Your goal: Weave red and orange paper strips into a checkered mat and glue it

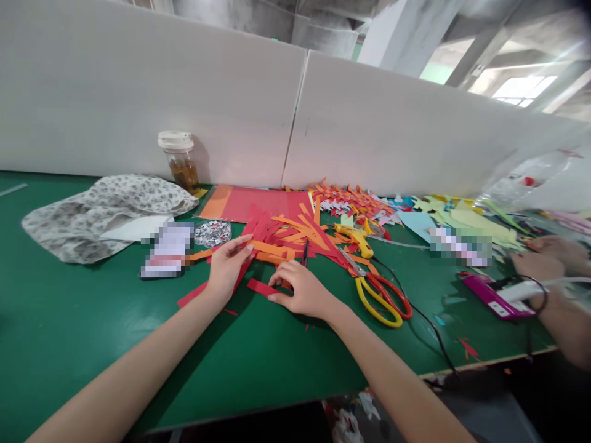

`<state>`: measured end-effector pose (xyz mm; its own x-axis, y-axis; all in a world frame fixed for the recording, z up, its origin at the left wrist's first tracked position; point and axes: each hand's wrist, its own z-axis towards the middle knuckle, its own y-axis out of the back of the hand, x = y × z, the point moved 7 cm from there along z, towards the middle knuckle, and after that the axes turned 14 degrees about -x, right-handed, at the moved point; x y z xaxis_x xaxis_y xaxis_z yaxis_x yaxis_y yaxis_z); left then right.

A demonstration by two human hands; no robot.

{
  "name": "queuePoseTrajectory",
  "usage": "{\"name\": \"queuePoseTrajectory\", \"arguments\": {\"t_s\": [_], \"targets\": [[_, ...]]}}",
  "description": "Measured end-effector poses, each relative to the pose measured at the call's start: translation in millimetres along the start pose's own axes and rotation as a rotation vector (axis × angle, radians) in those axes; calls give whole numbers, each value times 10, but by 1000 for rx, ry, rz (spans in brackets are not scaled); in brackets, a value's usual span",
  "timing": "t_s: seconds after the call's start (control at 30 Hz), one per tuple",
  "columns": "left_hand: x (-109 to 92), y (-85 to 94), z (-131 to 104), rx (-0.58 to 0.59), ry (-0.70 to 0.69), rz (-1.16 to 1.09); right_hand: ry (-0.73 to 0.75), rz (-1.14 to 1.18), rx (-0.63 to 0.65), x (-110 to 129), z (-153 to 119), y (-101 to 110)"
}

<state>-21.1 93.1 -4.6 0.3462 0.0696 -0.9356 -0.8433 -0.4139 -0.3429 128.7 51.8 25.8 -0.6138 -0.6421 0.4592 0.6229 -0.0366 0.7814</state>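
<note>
Over the near side of a heap of cut paper, my left hand has its thumb and fingertips closed at the left end of an orange paper strip. Just right of it, my right hand is curled, thumb and fingers pinching a short red paper strip near the green tabletop. A dark pen-like tool stands out behind the right knuckles. More red strips lie under and beside my left hand. To the right rest scissors with one yellow and one red handle.
Behind the heap are red sheets and folded paper pieces. A yellow glue gun trails a black cord. At left are a phone, a bag of small eyes, a cloth and a drink cup. Another person's hands are at far right.
</note>
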Motion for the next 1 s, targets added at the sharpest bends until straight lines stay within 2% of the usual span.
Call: {"name": "queuePoseTrajectory", "arguments": {"t_s": [0.17, 0.27, 0.4, 0.53, 0.63, 0.83, 1.0], "targets": [[-20, 32, 8, -20, -43, 1, -47, 93, -22, 3, 3, 14], [-41, 38, -4, -17, -55, 12, -156, 203, -77, -44, 11, 51], [-40, 1, -25, 29, -23, 31, -321, 390, -284, -177, 37, 180], [-10, -38, -27, 72, 6, 37, -535, 609, -529, -410, 24, 304], [11, -61, -32, 100, 14, 63, -638, 724, -610, -524, 6, 337], [-2, -62, -47, 80, 21, 63, -654, 655, -746, -619, -46, 428], [-6, -73, -67, 110, 41, 71, -699, 604, -784, -678, -83, 452]]}}
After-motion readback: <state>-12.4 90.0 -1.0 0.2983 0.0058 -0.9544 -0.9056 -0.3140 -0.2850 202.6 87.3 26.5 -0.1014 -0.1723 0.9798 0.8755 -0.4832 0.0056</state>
